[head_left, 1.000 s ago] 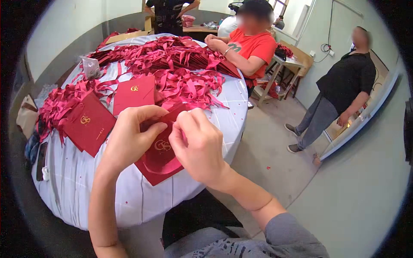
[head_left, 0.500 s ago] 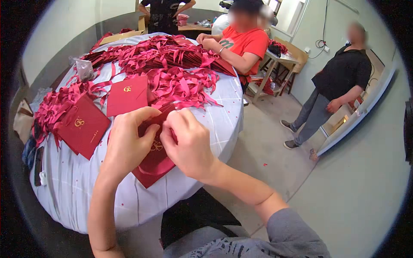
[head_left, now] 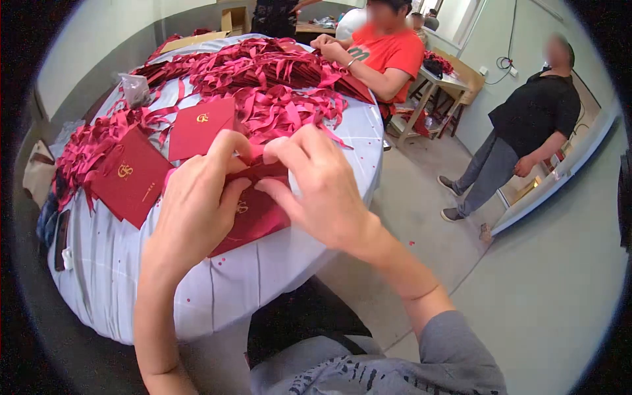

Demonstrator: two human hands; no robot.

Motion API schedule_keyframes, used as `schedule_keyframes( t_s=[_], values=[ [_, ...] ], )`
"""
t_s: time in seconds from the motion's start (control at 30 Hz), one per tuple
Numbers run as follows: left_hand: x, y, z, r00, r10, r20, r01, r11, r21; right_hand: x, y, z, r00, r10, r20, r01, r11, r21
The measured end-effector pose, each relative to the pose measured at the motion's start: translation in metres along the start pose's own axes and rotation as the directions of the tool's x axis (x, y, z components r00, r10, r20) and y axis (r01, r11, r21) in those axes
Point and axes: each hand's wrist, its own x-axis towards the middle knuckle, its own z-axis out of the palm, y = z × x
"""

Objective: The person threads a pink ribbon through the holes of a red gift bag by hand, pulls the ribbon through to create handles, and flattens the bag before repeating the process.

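Observation:
A dark red paper gift bag (head_left: 264,214) with a gold logo is held over the near side of the table. My left hand (head_left: 197,194) pinches its top edge from the left. Opposite it, my right hand (head_left: 322,187) has thumb and fingers closed on the same edge, close to the left fingertips. My fingers partly cover the logo and the bag's opening. Two more red bag stacks lie beyond: one at the left (head_left: 135,178) and one behind my left hand (head_left: 203,125). Pink-red ribbons (head_left: 289,113) are heaped behind them.
A white cloth (head_left: 227,289) covers the round table. A long row of red bags with ribbons (head_left: 257,69) runs across its far side. A phone (head_left: 62,240) lies at the left edge. One person in red (head_left: 392,56) works across; another (head_left: 533,112) stands at right.
My right hand has opened out from a tighter curl and shifted up and right along the bag's edge. The bag has turned and risen, while the view has shifted slightly.

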Motion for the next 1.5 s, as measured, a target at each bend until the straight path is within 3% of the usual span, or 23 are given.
schedule_keyframes(
  t_s=[0.03, 0.07, 0.2, 0.27, 0.43, 0.57, 0.63, 0.67, 0.77, 0.87, 0.97, 1.07, 1.2, 1.27, 1.3, 1.33, 1.37, 1.5],
  values=[
    [-0.001, -0.001, 0.001, 1.000, -0.011, 0.003, 0.011, 1.000, 0.004, 0.002, 0.003, -0.003, 0.999, -0.027, 0.025, 0.027, 1.000, 0.011],
    [-0.002, -0.004, 0.003, 1.000, 0.020, -0.019, -0.020, 1.000, -0.001, 0.006, 0.009, -0.003, 0.997, -0.027, 0.071, 0.015, 0.986, 0.164],
    [-0.006, -0.003, 0.004, 0.995, 0.091, -0.043, -0.091, 0.996, 0.009, 0.029, 0.020, -0.011, 0.983, -0.064, 0.174, 0.022, 0.972, 0.234],
    [-0.008, -0.003, 0.004, 0.996, 0.080, -0.047, -0.079, 0.997, 0.022, 0.040, 0.026, -0.015, 0.912, -0.127, 0.391, 0.003, 0.953, 0.302],
    [-0.009, 0.002, 0.007, 0.989, 0.103, -0.108, -0.099, 0.994, 0.044, 0.063, 0.028, -0.029, 0.856, -0.090, 0.509, -0.054, 0.964, 0.262],
    [-0.010, 0.003, 0.012, 0.984, 0.119, -0.134, -0.109, 0.991, 0.077, 0.077, 0.027, -0.022, 0.789, -0.153, 0.595, 0.068, 0.984, 0.162],
    [-0.010, 0.005, 0.013, 0.979, 0.147, -0.140, -0.134, 0.986, 0.103, 0.088, 0.019, -0.026, 0.608, -0.037, 0.793, 0.010, 0.999, 0.039],
    [-0.010, 0.006, 0.013, 0.982, 0.133, -0.134, -0.117, 0.985, 0.124, 0.093, 0.022, -0.025, 0.577, -0.143, 0.804, 0.045, 0.989, 0.144],
    [-0.011, 0.008, 0.012, 0.986, 0.117, -0.118, -0.100, 0.985, 0.139, 0.100, 0.026, -0.023, 0.451, -0.120, 0.885, -0.084, 0.981, 0.176],
    [-0.010, 0.009, 0.012, 0.987, 0.116, -0.109, -0.101, 0.985, 0.138, 0.094, 0.041, -0.015, 0.490, -0.117, 0.864, -0.247, 0.932, 0.266],
    [-0.010, 0.013, 0.011, 0.987, 0.117, -0.109, -0.101, 0.985, 0.140, 0.073, 0.046, -0.005, 0.616, -0.017, 0.788, -0.476, 0.789, 0.389],
    [-0.009, 0.014, 0.012, 0.993, 0.063, -0.096, -0.049, 0.988, 0.147, 0.058, 0.048, 0.002, 0.690, 0.048, 0.723, -0.559, 0.670, 0.489],
    [-0.006, 0.011, 0.014, 0.992, 0.060, -0.110, -0.046, 0.991, 0.127, 0.047, 0.049, 0.009, 0.744, 0.083, 0.663, -0.579, 0.575, 0.578],
    [-0.006, 0.011, 0.014, 0.991, 0.053, -0.121, -0.037, 0.990, 0.135, 0.045, 0.046, 0.010, 0.806, 0.108, 0.583, -0.528, 0.576, 0.624],
    [-0.006, 0.011, 0.012, 0.995, 0.041, -0.092, -0.032, 0.995, 0.095, 0.045, 0.052, 0.017, 0.840, 0.108, 0.532, -0.506, 0.509, 0.696],
    [-0.007, 0.013, 0.011, 0.998, 0.024, -0.062, -0.021, 0.998, 0.057, 0.050, 0.059, 0.017, 0.846, 0.159, 0.510, -0.526, 0.407, 0.747],
    [-0.007, 0.015, 0.012, 0.996, 0.051, -0.074, -0.043, 0.994, 0.099, 0.057, 0.063, 0.015, 0.824, 0.247, 0.509, -0.565, 0.402, 0.720],
    [-0.003, 0.009, 0.012, 0.997, 0.034, -0.069, -0.031, 0.999, 0.037, 0.063, 0.069, 0.014, 0.854, 0.202, 0.480, -0.521, 0.334, 0.786]
  ],
)
